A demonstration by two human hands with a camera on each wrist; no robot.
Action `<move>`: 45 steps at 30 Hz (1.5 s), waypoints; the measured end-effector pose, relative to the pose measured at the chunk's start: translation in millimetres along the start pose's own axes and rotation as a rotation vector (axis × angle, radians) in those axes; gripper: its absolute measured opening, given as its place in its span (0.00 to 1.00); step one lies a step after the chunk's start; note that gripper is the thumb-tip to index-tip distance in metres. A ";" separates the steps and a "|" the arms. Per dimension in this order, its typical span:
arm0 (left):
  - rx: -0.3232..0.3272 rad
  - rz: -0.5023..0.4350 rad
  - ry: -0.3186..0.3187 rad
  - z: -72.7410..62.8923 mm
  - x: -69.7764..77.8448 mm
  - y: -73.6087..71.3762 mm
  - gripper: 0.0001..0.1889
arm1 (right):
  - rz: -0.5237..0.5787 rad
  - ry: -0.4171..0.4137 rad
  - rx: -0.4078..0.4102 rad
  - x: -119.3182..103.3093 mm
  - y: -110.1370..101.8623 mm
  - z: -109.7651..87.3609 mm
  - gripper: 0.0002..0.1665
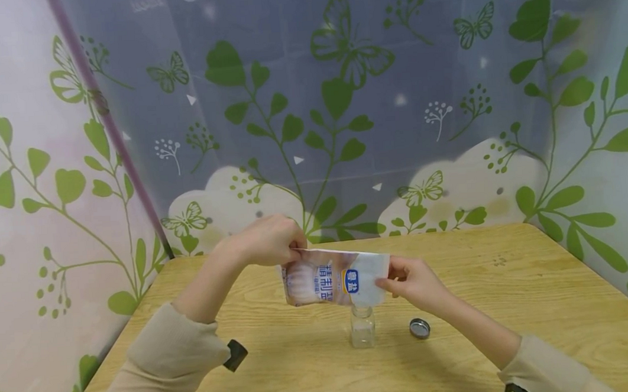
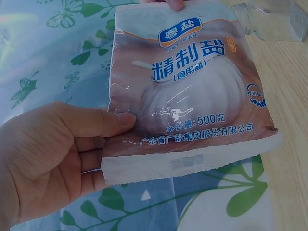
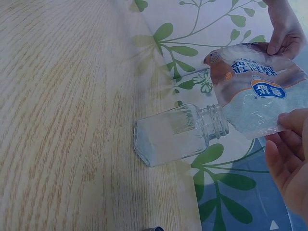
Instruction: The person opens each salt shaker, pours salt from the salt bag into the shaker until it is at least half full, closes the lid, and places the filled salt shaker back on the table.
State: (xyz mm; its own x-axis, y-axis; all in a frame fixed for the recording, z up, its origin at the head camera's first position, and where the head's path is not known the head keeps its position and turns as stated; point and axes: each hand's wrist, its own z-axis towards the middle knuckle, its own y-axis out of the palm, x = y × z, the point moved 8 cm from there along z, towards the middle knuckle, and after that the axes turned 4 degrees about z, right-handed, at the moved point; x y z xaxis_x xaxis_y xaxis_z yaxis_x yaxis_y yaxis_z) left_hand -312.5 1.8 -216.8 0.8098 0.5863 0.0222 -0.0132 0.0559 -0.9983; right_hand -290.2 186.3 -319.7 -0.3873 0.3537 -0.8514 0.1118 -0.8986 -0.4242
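A printed plastic salt bag [image 1: 324,281] is held sideways above the table between both hands. My left hand [image 1: 274,241] pinches the sealed bottom end, thumb on the printed face in the left wrist view. At the other end, my right hand [image 1: 417,282] pinches a corner of the bag between thumb and fingers. Just below that end stands a small clear glass jar [image 1: 362,332], upright and uncapped. In the right wrist view the bag's lower corner is close to the jar's threaded mouth [image 3: 219,121]. The jar's base looks pale; I cannot tell whether salt lies there.
A round metal lid [image 1: 420,328] lies upturned on the wooden table [image 1: 291,375], right of the jar. Behind the table hangs a cloth [image 1: 300,131] printed with leaves and butterflies, with more of it on both sides.
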 end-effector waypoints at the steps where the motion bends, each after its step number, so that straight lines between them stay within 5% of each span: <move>1: -0.002 0.001 -0.001 0.1 -0.2 0.4 0.10 | 0.001 0.000 -0.001 0.0 0.1 -0.1 0.12; 45: -0.015 0.021 -0.013 3.0 4.5 -2.7 0.09 | 0.010 -0.007 0.006 5.2 0.1 -2.4 0.13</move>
State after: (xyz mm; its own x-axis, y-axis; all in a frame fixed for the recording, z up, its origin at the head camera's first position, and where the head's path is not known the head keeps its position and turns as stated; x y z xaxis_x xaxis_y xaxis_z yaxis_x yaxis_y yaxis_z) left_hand -310.6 6.7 -213.8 0.8020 0.5973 0.0022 -0.0209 0.0318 -0.9993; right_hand -290.0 188.7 -324.9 -0.3926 0.3430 -0.8534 0.1106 -0.9035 -0.4140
